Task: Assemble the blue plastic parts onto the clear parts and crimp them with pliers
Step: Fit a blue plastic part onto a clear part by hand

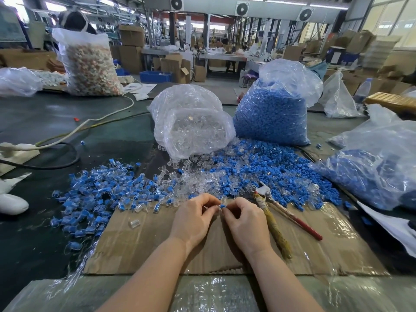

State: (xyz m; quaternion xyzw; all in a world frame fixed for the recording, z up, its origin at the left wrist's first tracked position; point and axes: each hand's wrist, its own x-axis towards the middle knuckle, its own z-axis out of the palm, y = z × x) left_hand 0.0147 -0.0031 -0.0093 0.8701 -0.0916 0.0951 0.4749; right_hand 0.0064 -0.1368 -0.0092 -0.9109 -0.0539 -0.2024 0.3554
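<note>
I am looking down at a dark green surface (108,136) that is carrying everything here, with a flattened cardboard sheet (144,246) lying at its near edge under my forearms. Behind the work area a tall bag of blue parts (270,118) is standing upright, and just to its left a clear bag of clear parts (191,129) is slumping and spilling onto the surface. A third bag holding blue pieces (371,172) is lying at the right. In front of the bags a loose heap of blue and clear pieces (247,174) is spreading across, and a pile of joined blue-and-clear pieces (90,197) is sitting to the left. The pliers (276,212) are resting on the cardboard just right of my hands, head toward the heap. My left hand (193,219) is pinching a clear part (222,200) with curled fingers, and my right hand (245,224) is pinching a small blue part (222,206) against it, above the cardboard's far edge.
</note>
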